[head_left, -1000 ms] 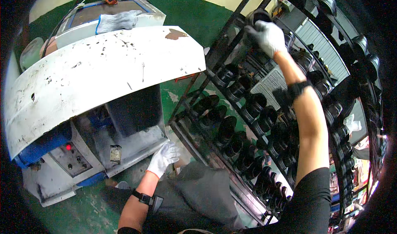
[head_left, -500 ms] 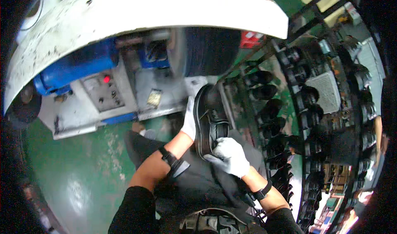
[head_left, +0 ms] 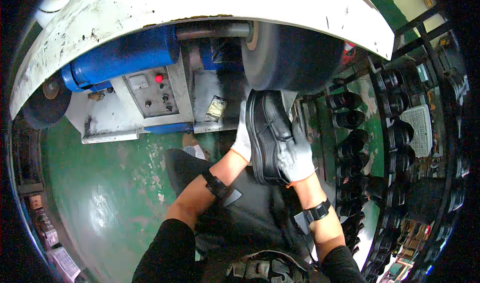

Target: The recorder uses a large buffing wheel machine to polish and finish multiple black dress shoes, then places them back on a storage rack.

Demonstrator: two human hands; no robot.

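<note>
A black leather shoe [head_left: 272, 133] is between my two white-gloved hands, toe pointing away from me and its sole edge facing left. My left hand [head_left: 242, 139] grips it along the sole side, its fingers partly hidden behind the shoe. My right hand [head_left: 297, 158] wraps the right side near the heel. Just past the toe is a large dark buffing wheel [head_left: 295, 58], its surface smeared as if spinning. Whether the toe touches the wheel I cannot tell.
A white hood [head_left: 210, 0] arches over the machine. To the left are a blue motor [head_left: 125, 58] and a control panel [head_left: 152, 93] with a red button. A small packet [head_left: 216, 108] lies on the machine's ledge. Racks of black shoes [head_left: 352, 143] stand close on the right.
My right hand has moved from the shoe's opening at the heel to its right side. The shoe has rolled slightly and its toe is nearer the wheel. The whole view has shifted.
</note>
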